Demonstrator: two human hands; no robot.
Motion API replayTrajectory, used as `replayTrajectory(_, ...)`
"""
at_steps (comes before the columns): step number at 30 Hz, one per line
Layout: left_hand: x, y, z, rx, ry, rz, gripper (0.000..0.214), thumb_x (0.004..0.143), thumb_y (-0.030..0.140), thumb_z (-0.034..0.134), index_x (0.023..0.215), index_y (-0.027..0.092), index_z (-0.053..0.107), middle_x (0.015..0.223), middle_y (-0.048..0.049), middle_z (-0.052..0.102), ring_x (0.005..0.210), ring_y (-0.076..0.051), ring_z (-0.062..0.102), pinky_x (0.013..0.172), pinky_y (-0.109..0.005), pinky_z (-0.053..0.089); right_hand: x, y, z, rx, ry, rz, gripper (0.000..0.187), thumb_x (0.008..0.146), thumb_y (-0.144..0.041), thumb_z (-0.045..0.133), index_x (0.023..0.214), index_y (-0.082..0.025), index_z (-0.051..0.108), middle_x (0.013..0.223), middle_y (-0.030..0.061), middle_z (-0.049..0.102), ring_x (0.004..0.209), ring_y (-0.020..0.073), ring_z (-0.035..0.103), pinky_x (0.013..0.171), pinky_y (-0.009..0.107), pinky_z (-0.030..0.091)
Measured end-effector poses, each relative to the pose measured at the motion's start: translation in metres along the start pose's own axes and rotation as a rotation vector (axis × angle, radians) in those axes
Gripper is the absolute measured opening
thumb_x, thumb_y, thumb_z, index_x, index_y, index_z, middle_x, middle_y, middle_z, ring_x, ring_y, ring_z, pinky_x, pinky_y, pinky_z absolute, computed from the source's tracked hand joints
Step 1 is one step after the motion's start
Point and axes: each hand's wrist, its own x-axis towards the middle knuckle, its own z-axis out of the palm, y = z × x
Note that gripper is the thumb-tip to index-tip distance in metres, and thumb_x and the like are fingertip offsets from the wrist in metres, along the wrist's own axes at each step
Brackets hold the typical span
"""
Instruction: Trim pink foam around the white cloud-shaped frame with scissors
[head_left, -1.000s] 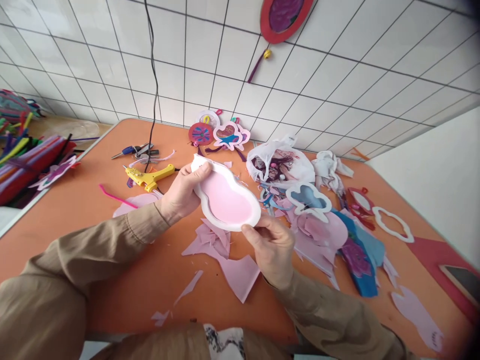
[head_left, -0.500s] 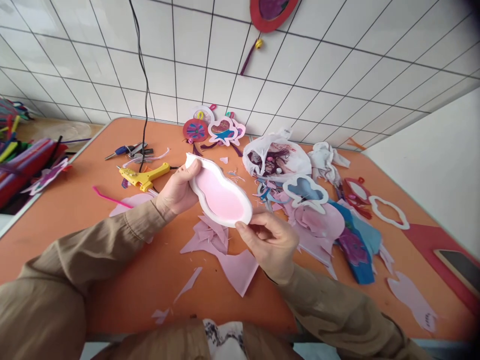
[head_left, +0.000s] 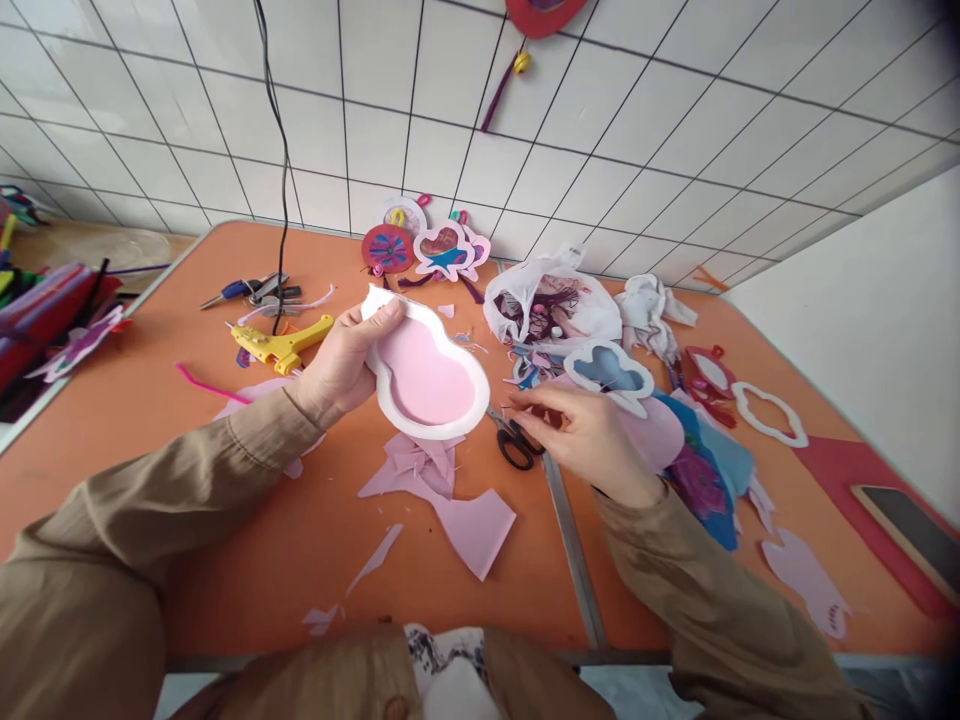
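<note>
A gourd-shaped white frame with pink fabric (head_left: 431, 375) is held up over the table in my left hand (head_left: 349, 355). My left thumb presses on the upper rim, with the other fingers behind it. My right hand (head_left: 592, 440) is off the frame, to its right, with thumb and fingertips drawn together; whatever is between them is too small to make out. Just below those fingertips lie black-handled scissors (head_left: 516, 450), partly hidden by the hand. Pink fabric scraps (head_left: 476, 525) lie on the table under the frame.
A yellow glue gun (head_left: 281, 345) with a black cord lies at left, near keys (head_left: 274, 290). Finished hanging ornaments (head_left: 442, 250) lean on the wall. At right are a white plastic bag (head_left: 592, 310), a blue-filled cloud frame (head_left: 609, 370), a white frame (head_left: 772, 412) and a phone (head_left: 915, 530).
My right hand has let go of the frame's lower end and moved right. My left hand has shifted the frame slightly left and turned it, and the scissors have come into view.
</note>
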Motion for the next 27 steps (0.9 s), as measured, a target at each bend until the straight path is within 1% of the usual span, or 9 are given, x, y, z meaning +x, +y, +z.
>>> replayTrajectory(2,-0.001,0.000,0.000,0.039,-0.029,-0.006,0.037,0.061,0.043,0.095,0.070,0.015,0.072,0.068,-0.0012,0.075,0.057,-0.014,0.068,0.056,-0.023,0.056,-0.007,0.014,-0.002,-0.145,-0.128,-0.008,0.024,0.088,-0.020,0.061,0.105,-0.019,0.078,0.104,0.0098,0.079,0.091,0.0243,0.074,0.079,0.038,0.060)
replayTrajectory(4,-0.004,-0.002,0.001,0.093,-0.069,-0.024,0.039,0.059,0.046,0.096,0.067,0.015,0.074,0.065,-0.0023,0.074,0.054,-0.014,0.067,0.052,-0.023,0.054,-0.015,0.022,-0.001,-0.259,-0.225,-0.009,0.032,0.087,-0.017,0.061,0.116,-0.019,0.075,0.120,0.0117,0.076,0.112,0.0290,0.071,0.096,0.046,0.058)
replayTrajectory(5,-0.005,-0.002,0.001,0.119,-0.089,-0.030,0.040,0.058,0.047,0.096,0.066,0.014,0.075,0.063,-0.0028,0.074,0.053,-0.014,0.066,0.051,-0.023,0.054,-0.018,0.024,0.001,-0.307,-0.252,-0.001,0.035,0.088,-0.016,0.060,0.120,-0.018,0.074,0.124,0.0124,0.073,0.116,0.0296,0.069,0.100,0.047,0.057)
replayTrajectory(7,-0.009,-0.003,0.000,0.155,-0.126,-0.025,0.039,0.060,0.048,0.096,0.067,0.014,0.077,0.063,-0.0037,0.074,0.053,-0.014,0.066,0.051,-0.023,0.054,-0.022,0.022,0.004,-0.405,-0.269,0.047,0.037,0.090,-0.018,0.059,0.125,-0.018,0.072,0.121,0.0136,0.071,0.116,0.0305,0.068,0.099,0.047,0.057)
replayTrajectory(11,-0.014,-0.003,0.001,0.165,-0.196,0.009,0.031,0.068,0.045,0.092,0.071,0.016,0.081,0.071,-0.0064,0.079,0.060,-0.016,0.071,0.057,-0.024,0.058,-0.023,0.007,0.004,-0.584,-0.367,0.150,0.042,0.092,-0.029,0.064,0.133,-0.021,0.068,0.110,0.0128,0.069,0.107,0.0347,0.070,0.082,0.046,0.060)
replayTrajectory(14,-0.017,-0.003,0.003,0.145,-0.256,0.008,0.025,0.073,0.042,0.090,0.072,0.018,0.083,0.076,-0.0067,0.081,0.063,-0.016,0.072,0.059,-0.023,0.058,-0.023,-0.004,0.003,-0.668,-0.429,0.154,0.043,0.094,-0.028,0.063,0.137,-0.022,0.065,0.111,0.0132,0.070,0.102,0.0343,0.072,0.076,0.042,0.059)
replayTrajectory(19,-0.017,-0.004,0.005,0.145,-0.227,-0.030,0.029,0.069,0.044,0.091,0.071,0.017,0.082,0.075,-0.0069,0.080,0.062,-0.017,0.071,0.058,-0.024,0.058,-0.024,-0.011,0.009,-0.636,-0.416,0.041,0.033,0.096,-0.015,0.055,0.125,-0.015,0.071,0.114,0.0161,0.070,0.102,0.0293,0.073,0.086,0.039,0.060)
replayTrajectory(23,-0.017,-0.004,0.007,0.115,-0.160,-0.061,0.034,0.063,0.046,0.094,0.067,0.015,0.080,0.069,-0.0054,0.078,0.058,-0.016,0.069,0.056,-0.025,0.057,-0.025,-0.005,0.012,-0.565,-0.415,-0.060,0.043,0.094,-0.005,0.044,0.127,-0.017,0.069,0.119,0.0149,0.070,0.102,0.0270,0.073,0.087,0.039,0.060)
replayTrajectory(27,-0.018,-0.002,0.010,0.081,-0.135,-0.109,0.036,0.059,0.046,0.096,0.066,0.015,0.078,0.066,-0.0043,0.077,0.055,-0.015,0.068,0.054,-0.024,0.055,-0.027,0.010,0.006,-0.346,-0.342,0.052,0.047,0.096,-0.015,0.046,0.141,-0.020,0.058,0.127,0.0145,0.071,0.115,0.0303,0.071,0.095,0.048,0.060)
